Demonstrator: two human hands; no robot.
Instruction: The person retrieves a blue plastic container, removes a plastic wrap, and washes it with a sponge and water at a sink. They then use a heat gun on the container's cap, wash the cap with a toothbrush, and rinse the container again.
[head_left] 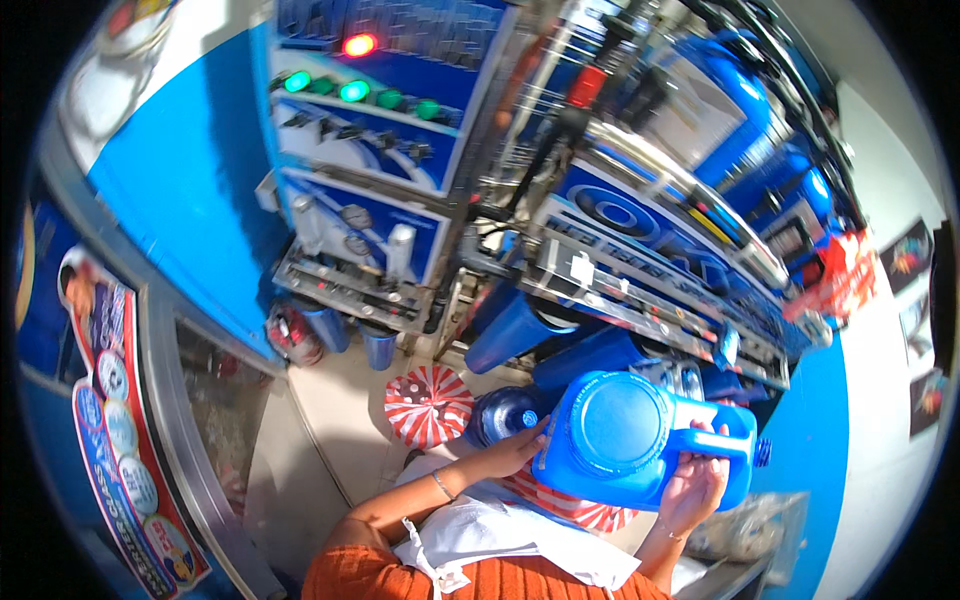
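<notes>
At the far left we see a poster (120,440) with round pictures on a blue wall, beside a metal frame (190,440) that runs down toward the lower edge. To its right stands a control panel (370,110) with one red lamp (359,44) above a row of green lamps (355,92); below it sit round gauges (355,217) and a metal shelf. Small blue canisters (378,345) hang under that shelf. On the floor in front lies a red-and-white striped round lid (429,405), and just beside it a dark blue round bottle (505,412).

Our left hand (512,452) reaches forward with its fingers spread flat against the left side of the blue jug (640,440); it presses rather than closes around anything. A bracelet (443,484) sits on that wrist. We hold the blue jug tilted on its side in front of the chest, above the white apron (500,535), its large round cap (618,424) facing the camera.

Our right hand (693,482) supports the jug from below and right, fingers curled around its handle (715,440) in a closed grip.

Farther right, a long filling station (660,250) with metal rails slants away, with large blue tanks (735,110) above it and red packaging (840,275) near its far end.
</notes>
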